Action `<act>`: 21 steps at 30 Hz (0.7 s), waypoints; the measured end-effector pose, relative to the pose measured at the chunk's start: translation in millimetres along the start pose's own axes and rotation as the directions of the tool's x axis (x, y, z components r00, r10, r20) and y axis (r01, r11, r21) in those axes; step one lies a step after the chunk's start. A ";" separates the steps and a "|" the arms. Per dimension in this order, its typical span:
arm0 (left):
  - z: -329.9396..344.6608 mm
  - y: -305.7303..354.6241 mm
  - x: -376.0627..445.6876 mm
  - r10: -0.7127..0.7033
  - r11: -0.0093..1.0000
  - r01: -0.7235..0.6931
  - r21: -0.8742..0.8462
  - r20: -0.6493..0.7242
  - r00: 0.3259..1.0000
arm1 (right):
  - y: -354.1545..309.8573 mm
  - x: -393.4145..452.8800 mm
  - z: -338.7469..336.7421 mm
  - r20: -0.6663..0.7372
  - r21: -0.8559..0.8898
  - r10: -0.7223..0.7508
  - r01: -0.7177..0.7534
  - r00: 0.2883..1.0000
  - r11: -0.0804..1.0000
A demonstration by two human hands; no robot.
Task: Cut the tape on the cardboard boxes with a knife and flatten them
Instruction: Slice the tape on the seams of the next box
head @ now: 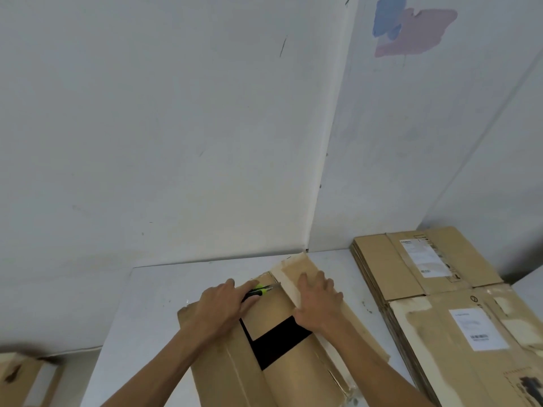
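Note:
A brown cardboard box (279,377) with a black printed mark lies on the white table (152,292) in front of me. My left hand (221,306) grips a yellow-green and black utility knife (260,290), whose blade tip points right at the box's far end beside a raised flap (293,268). My right hand (318,304) lies flat with spread fingers on the box's right side, against that flap.
Two stacks of flattened boxes (458,318) with white labels lie on the table's right side. Another cardboard box (20,377) sits low at the far left, off the table. White walls meet in a corner right behind the table.

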State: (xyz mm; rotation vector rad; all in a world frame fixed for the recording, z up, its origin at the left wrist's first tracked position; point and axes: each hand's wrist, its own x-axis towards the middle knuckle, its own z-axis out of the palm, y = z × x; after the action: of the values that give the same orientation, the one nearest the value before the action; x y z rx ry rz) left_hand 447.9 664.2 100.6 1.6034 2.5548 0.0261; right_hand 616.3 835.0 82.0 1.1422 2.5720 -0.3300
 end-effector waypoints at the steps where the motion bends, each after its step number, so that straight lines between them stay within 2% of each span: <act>1: 0.8 -4.0 3.2 0.025 0.999 -0.024 0.046 -0.019 1.000 | 1.3 -0.2 -0.2 0.003 0.004 -0.003 0.003 1.000 1.000; 3: -0.6 -11.4 8.7 0.057 0.993 -0.052 0.109 -0.045 0.997 | 3.5 -0.6 0.2 0.005 0.013 -0.010 0.010 1.000 1.000; 6: -9.0 -21.4 16.3 0.060 0.992 -0.058 0.110 -0.017 0.998 | 5.1 -1.7 2.3 0.000 0.020 -0.026 0.026 1.000 0.999; 12: -16.3 -37.3 20.8 0.127 0.988 -0.139 0.067 0.168 0.978 | 6.3 -2.1 2.8 0.003 0.025 -0.027 0.027 1.000 0.999; 21: -13.5 -39.8 42.0 0.130 0.982 -0.142 0.122 0.103 0.986 | 1.5 -8.4 13.3 -0.022 0.017 -0.057 0.058 0.998 0.998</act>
State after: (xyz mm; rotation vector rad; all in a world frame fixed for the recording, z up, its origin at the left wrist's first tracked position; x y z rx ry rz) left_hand 392.7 685.2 106.8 1.7769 2.4164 -0.2014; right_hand 625.2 825.9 72.6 1.0852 2.6301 -0.3563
